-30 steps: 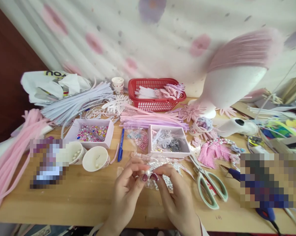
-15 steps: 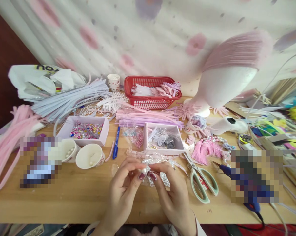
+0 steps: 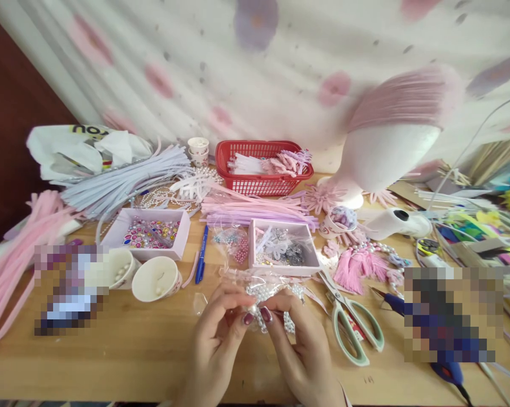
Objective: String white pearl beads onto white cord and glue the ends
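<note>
Thumb and index finger of my left hand [image 3: 218,336] are closed on a white pearl bead [image 3: 253,309]. My right hand [image 3: 301,345] is pinched close beside it, thumb and finger pressed together. Whatever sits in that right pinch is too small to make out. Behind the fingertips, a clear plastic bag with silvery-white pearl beads [image 3: 263,291] lies on the table, partly hidden by my hands. Green-handled scissors [image 3: 352,325] lie to the right of my right hand.
Beyond my hands stand a white box of trinkets [image 3: 255,249], a gem box [image 3: 181,237], paper cups [image 3: 155,277] and a blue pen [image 3: 201,254]. Farther back are a red basket [image 3: 263,183], pipe cleaners [image 3: 127,178] and a white mannequin head [image 3: 390,150]. A blue glue gun [image 3: 447,373] lies right.
The camera view has tilted up slightly, so things sit lower in the picture. My hands stay together with the pearl bead between the fingertips; the fingers have shifted only a little.
</note>
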